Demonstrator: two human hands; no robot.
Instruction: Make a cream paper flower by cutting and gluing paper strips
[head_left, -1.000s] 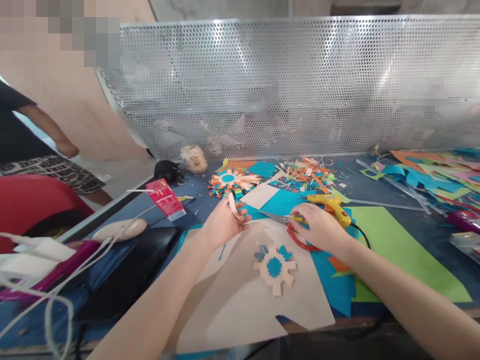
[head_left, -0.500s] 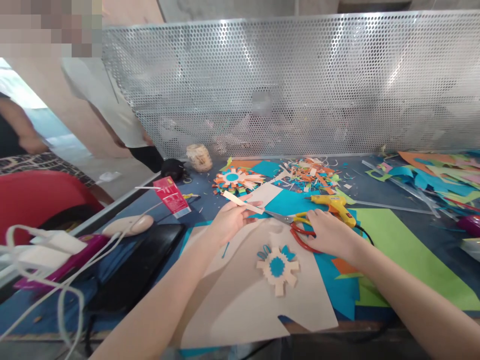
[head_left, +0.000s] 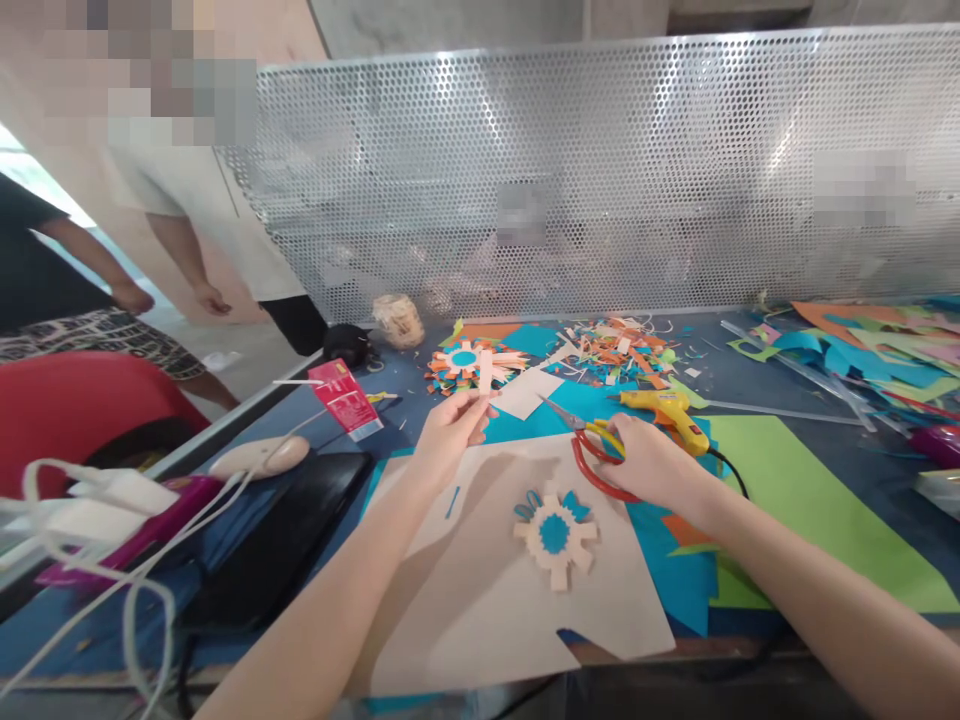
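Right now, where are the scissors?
In the head view, just right of centre: the scissors are in the right hand, left of the yellow glue gun.

Paper flower on the sheet, scissors behind it, glue gun farther right.

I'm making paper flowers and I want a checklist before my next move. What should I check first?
1. Paper strip gripped: ok, your left hand pinches it at its lower end.
2. Scissors gripped: ok, your right hand has them by the handles.
3. Scissors clear of your left hand: ok, a gap shows between them.
4. Paper flower out of the way: ok, it lies on the beige sheet, nearer you than the scissors.
5. Glue gun well away from your right hand: not ok, it lies close by.
6. Glue gun cool: cannot tell.
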